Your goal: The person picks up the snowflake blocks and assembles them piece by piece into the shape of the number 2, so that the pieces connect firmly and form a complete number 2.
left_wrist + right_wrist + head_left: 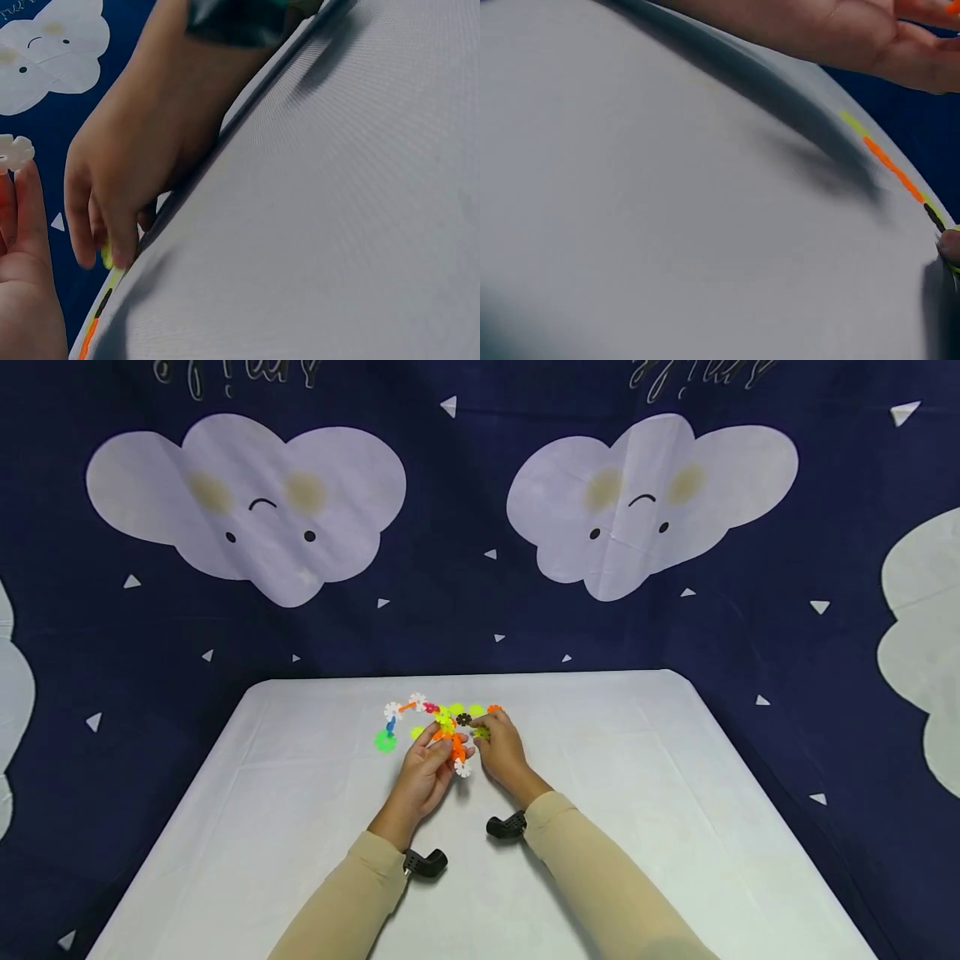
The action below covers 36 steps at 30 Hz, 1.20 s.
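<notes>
the left hand (424, 777), near the middle of the head view, has its thumb and fingers curled round orange discs (457, 747), grasping them above the table (637, 777). a white disc (462, 768) sticks out at their lower end. from the upper end, a curved row of toy discs runs toward the upper left: a yellow disc (444, 716), a pink disc (431, 707), white and orange ones, a blue disc (391, 725) and, at the far left, a green disc (386, 741).

the right hand (504, 752), just right of centre, points its fingers down and pinches a yellow-green disc (482, 732) at the table. near its fingertips lies a black disc (464, 719), and just beyond the hand is another orange piece (494, 709).

both arms wear beige sleeves (345, 893). a navy cloth (465, 510) with upside-down white clouds (247, 510) fills the upper part of the frame.
</notes>
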### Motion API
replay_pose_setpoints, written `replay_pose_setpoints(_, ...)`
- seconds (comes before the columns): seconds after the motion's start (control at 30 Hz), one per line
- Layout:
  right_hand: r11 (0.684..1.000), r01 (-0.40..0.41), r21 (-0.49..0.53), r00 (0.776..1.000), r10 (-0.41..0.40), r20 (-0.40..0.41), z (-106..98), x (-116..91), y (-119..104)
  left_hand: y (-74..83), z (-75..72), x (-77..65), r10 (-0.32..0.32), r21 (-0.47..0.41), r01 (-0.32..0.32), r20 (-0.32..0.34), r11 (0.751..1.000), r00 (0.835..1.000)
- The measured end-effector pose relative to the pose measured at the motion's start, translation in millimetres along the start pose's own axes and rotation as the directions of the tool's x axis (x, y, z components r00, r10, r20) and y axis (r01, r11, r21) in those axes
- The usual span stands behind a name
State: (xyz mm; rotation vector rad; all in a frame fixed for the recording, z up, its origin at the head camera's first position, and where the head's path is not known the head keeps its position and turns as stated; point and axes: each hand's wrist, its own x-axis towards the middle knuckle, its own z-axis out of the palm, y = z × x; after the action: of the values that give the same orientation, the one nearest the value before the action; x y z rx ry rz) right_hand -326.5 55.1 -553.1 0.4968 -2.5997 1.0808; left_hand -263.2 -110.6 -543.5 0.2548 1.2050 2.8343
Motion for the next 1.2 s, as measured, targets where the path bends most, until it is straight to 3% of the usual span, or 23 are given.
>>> replay_pose_setpoints(0.17,0.975,-0.035,0.220,0.994,0.056,-0.090,-15.2,-21.2,10.0,-2.1,0.2,2.0,0.014,-0.006,-0.014,-0.030,1.000,0.999)
replay_pose_setpoints(0.3,0.917,-0.131,0.376,0.984,0.166,-0.062,-29.5,-41.0,7.4,-1.3,0.5,3.3,0.018,0.012,-0.017,-0.099,1.000,0.995)
replay_pose_setpoints(0.4,0.825,-0.195,0.531,0.976,0.216,0.022,-34.6,-54.6,-0.7,0.2,0.0,4.1,0.024,0.034,-0.020,-0.136,0.999,0.990)
replay_pose_setpoints(0.53,0.670,-0.198,0.715,0.979,0.175,0.107,-34.2,-68.2,-12.1,0.4,-1.0,5.0,0.049,0.052,-0.042,-0.157,0.998,0.986)
replay_pose_setpoints(0.63,0.614,-0.199,0.764,0.980,0.146,0.138,-33.2,-74.2,-19.1,-0.6,-1.7,5.1,0.072,0.051,-0.065,-0.163,0.997,0.984)
replay_pose_setpoints(0.7,0.611,-0.197,0.767,0.980,0.137,0.144,-31.6,-76.3,-22.1,-1.4,-2.3,5.1,0.086,0.042,-0.080,-0.162,0.996,0.983)
replay_pose_setpoints(0.87,0.640,-0.168,0.750,0.985,0.126,0.114,-28.4,-78.6,-27.8,-2.9,-2.0,4.6,0.096,0.022,-0.094,-0.170,0.995,0.981)
replay_pose_setpoints(1.2,0.719,-0.035,0.694,0.998,0.059,-0.011,-26.9,-80.2,-32.3,-4.4,0.2,2.3,0.133,0.028,-0.130,-0.144,0.991,0.981)
